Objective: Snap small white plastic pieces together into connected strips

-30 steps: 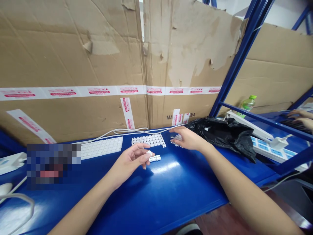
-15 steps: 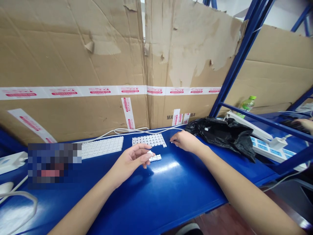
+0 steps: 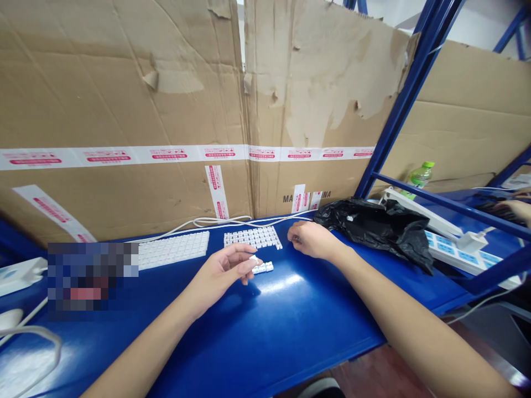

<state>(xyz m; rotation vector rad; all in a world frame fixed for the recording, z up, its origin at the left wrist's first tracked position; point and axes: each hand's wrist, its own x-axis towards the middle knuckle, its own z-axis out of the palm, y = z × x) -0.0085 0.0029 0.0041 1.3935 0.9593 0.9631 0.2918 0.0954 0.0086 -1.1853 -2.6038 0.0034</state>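
My left hand point(image 3: 230, 265) is closed in a pinch on a small white block point(image 3: 253, 258) between thumb and fingers, a little above the blue tabletop. Just beyond its fingertips, a short row of white blocks point(image 3: 265, 267) lies on the table, partly hidden by the hand. Behind that, many similar small white blocks point(image 3: 254, 237) stand in close, slanted rows. My right hand point(image 3: 309, 239) rests at the table just right of these rows, fingers curled together. What its fingertips hold, if anything, is hidden.
A larger white block array point(image 3: 174, 249) lies left, beside a blurred-out patch. White cables point(image 3: 224, 221) run along the cardboard wall point(image 3: 166, 110). A black plastic bag point(image 3: 377, 226), power strip point(image 3: 456, 251) and bottle point(image 3: 421, 177) are at right, near a blue frame post point(image 3: 398, 127).
The fingers of my right hand have curled in, and the small white pieces seen at its fingertips are now hidden. My left hand has stayed almost still.
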